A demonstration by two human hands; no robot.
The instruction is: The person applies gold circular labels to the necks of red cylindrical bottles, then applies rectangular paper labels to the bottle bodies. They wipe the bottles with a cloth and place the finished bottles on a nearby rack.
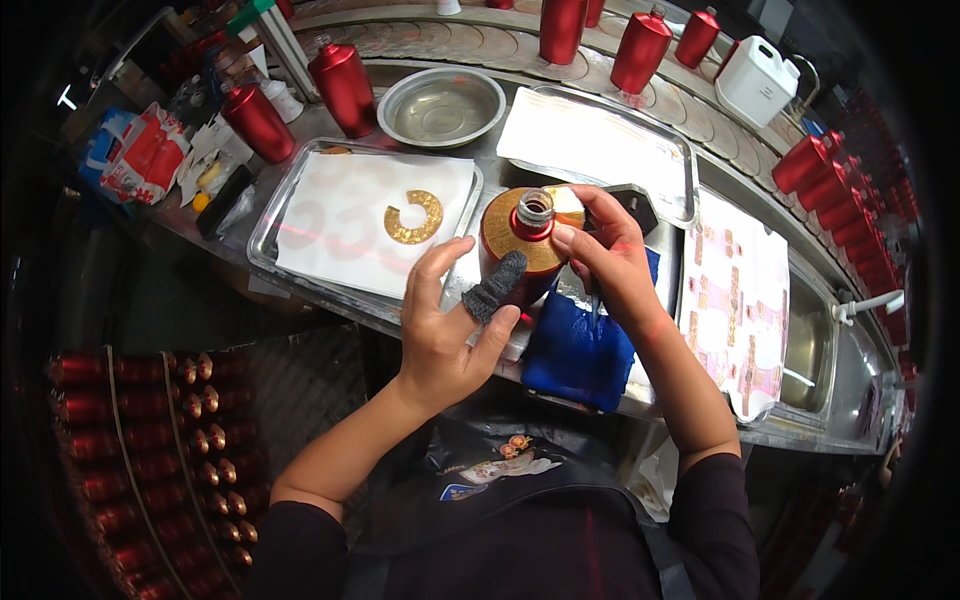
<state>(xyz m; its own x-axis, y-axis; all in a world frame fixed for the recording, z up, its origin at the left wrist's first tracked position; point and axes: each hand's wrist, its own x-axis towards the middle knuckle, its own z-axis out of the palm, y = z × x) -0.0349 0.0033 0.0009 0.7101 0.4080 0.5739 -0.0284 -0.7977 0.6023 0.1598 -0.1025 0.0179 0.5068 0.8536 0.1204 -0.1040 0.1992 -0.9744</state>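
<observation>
A red bottle (530, 284) stands upright in front of me, with a clear threaded glass neck and a gold ring-shaped decal (505, 228) around its shoulder. My left hand (440, 335) is at the bottle's near left, fingers spread; one finger wears a dark grey knitted cover (494, 287) and rests against the bottle's side. With thumb and fingers, my right hand (612, 250) pinches the shiny decal edge at the right of the shoulder. A blue wet-looking cloth (578, 350) lies under and beside the right wrist. Left of the bottle, a C-shaped gold decal (413, 218) lies on white paper in a tray (262, 243).
A metal basin (440, 108) and a second paper-lined tray (690, 165) stand behind. Decal sheets (735, 300) lie at right beside a sink (810, 345). Red bottles (343, 90) stand around, some on a curved conveyor (680, 105) with a white jug (757, 82). Racked bottles (150, 435) are lower left.
</observation>
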